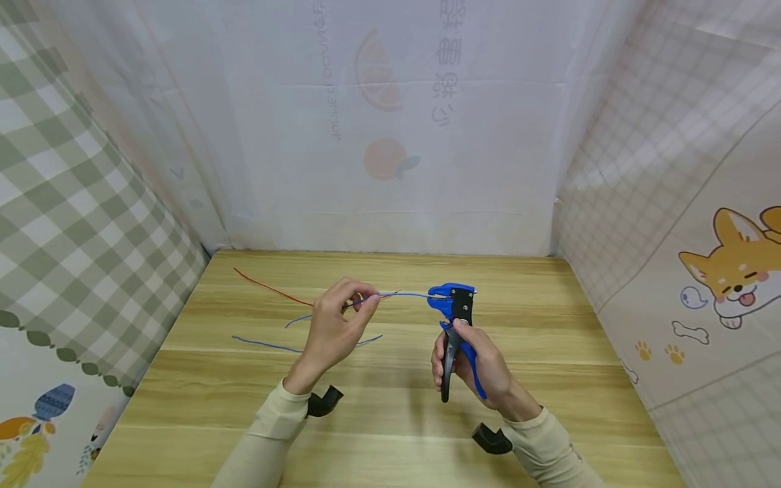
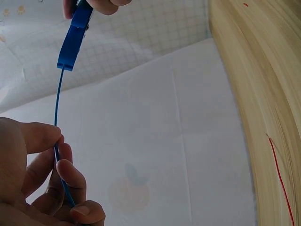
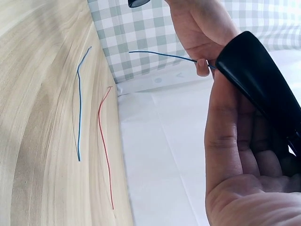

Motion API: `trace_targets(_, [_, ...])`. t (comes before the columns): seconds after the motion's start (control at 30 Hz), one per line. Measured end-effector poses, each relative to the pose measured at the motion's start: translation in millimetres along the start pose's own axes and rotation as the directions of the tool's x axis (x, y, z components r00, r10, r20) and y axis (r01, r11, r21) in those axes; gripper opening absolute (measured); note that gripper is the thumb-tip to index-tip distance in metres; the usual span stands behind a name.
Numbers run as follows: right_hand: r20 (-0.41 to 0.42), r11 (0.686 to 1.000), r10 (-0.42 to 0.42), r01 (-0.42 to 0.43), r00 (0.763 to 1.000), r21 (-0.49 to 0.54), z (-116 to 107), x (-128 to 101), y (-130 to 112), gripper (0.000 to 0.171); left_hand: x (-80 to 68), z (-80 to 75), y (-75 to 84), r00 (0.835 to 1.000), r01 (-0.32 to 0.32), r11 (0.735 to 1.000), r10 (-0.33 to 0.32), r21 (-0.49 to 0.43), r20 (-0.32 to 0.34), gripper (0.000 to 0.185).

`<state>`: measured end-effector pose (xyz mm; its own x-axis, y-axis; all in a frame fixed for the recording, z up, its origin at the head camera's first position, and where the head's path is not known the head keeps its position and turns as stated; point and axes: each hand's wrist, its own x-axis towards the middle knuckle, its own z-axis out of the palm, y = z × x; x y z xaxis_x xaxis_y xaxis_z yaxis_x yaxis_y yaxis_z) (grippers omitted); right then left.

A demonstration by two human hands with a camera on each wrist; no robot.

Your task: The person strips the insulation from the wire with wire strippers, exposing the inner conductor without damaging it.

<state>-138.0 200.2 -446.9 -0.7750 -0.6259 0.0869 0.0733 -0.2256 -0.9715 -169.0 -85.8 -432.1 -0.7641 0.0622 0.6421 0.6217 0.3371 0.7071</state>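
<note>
Blue wire runs approx. level above the wooden table, held taut btwn both hands. L hand pinches it w/ thumb and curled fingers; the free tail trails out behind the hand toward the left. R hand is wrapped around the handles of a blue/black wire stripper, fingers curled tight on the grips, tool upright w/ head at top. Wire end sits in the stripper's blue head; L wrist view shows wire entering the tip, but jaw closure on the wire can't be resolved. R wrist view: black handle crosses the palm, wire passes to the L hand's fingertips beyond. Lying loose on the table: a red wire toward the back left, and a second blue wire nearer, partly behind the L hand; the two lie near each other, not touching. Backdrop sheet carries mirrored print w/ orange-fruit graphics, lettering too faint to read. R wall has a cartoon dog w/ bone and paw prints; L wall is green check cloth. No brand legible on the tool.
</note>
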Motion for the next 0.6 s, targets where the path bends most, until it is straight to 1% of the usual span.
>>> trace_targets(0.17, [-0.006,1.000,-0.012,0.012,1.000,-0.005,-0.5,-0.1,0.0,0.061,0.6,0.3,2.2,1.000,-0.004,1.000,0.004,0.002,0.005,0.007])
trace_targets(0.4, [-0.036,1.000,0.001,-0.002,0.999,-0.022,0.6,1.0,0.0,0.062,1.1,-0.1,2.5,1.000,-0.008,1.000,0.007,0.011,0.007,0.007])
trace_targets(0.6, [-0.054,1.000,-0.007,0.005,0.999,-0.027,0.8,3.0,2.6,0.062,0.8,-0.2,2.4,1.000,-0.010,1.000,0.009,0.015,0.013,0.007])
